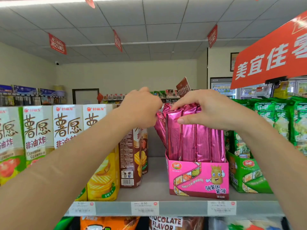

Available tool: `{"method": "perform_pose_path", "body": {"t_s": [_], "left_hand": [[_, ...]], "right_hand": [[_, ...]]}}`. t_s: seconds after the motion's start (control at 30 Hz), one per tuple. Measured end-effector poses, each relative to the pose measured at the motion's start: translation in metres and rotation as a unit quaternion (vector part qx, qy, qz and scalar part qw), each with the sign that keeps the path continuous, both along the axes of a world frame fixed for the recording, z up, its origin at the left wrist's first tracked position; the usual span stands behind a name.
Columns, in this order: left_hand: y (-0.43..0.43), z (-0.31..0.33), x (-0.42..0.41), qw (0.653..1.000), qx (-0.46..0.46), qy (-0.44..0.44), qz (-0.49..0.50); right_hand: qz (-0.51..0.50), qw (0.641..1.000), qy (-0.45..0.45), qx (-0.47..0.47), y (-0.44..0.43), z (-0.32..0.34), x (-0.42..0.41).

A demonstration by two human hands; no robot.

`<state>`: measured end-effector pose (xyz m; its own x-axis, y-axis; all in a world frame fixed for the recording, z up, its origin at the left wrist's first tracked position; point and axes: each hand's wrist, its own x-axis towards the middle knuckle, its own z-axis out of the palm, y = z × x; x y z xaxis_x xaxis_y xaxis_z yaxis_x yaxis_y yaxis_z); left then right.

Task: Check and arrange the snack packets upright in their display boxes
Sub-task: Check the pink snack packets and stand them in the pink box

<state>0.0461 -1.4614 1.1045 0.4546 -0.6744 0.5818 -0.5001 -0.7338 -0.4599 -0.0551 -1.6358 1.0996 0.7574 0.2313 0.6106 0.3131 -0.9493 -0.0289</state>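
1. Two bare hands reach over a shop shelf [159, 185] toward a pink display box [199, 178] of magenta foil snack packets [196, 141].
2. The right hand [209, 108] rests on the tops of the front packets, its grip narrow: thumb against the face of the leftmost upright packet, fingers curled over the upper edges.
3. The left hand [141, 110] is curled into a tight grip at the top of a leaning magenta packet [160, 128] that tilts left, out past the box's left side.
4. The other packets stand upright in the box, side by side.
5. Just right of the pink box, a green display box [245, 175] holds green snack packets [272, 117].
6. To the left stand a brown chip carton [132, 160], a yellow carton [103, 178] and a row of white-and-green cartons [38, 130].
7. Price tags [144, 208] line the shelf's front edge.
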Motion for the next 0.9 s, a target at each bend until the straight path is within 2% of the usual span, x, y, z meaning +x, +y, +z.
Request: {"method": "perform_pose_path", "body": {"t_s": [0.1, 0.17, 0.37, 0.47, 0.63, 0.77, 0.9], "left_hand": [[-0.009, 0.001, 0.005, 0.998, 0.057, -0.007, 0.035], [-0.016, 0.006, 0.007, 1.000, 0.026, -0.006, 0.011], [-0.019, 0.024, 0.006, 0.990, -0.026, 0.090, -0.102], [-0.012, 0.035, 0.001, 0.974, -0.065, 0.156, -0.151], [-0.008, 0.050, 0.000, 0.933, -0.188, 0.197, -0.237], [-0.024, 0.028, 0.001, 0.941, -0.148, 0.235, -0.193], [-0.025, 0.020, -0.001, 0.895, -0.205, 0.334, -0.214]], "right_hand": [[0.032, 0.999, 0.013, 0.015, -0.003, 0.002, 0.002], [0.038, 0.999, 0.013, 0.012, -0.004, 0.002, 0.003], [0.042, 0.998, -0.022, 0.033, -0.002, -0.003, 0.005], [0.040, 0.998, -0.026, 0.030, -0.002, -0.004, 0.006], [0.035, 0.998, -0.057, 0.011, -0.001, -0.008, 0.007], [0.038, 0.995, -0.095, -0.003, -0.001, -0.012, 0.007], [0.002, 0.982, -0.183, -0.039, 0.000, -0.022, 0.010]]}}
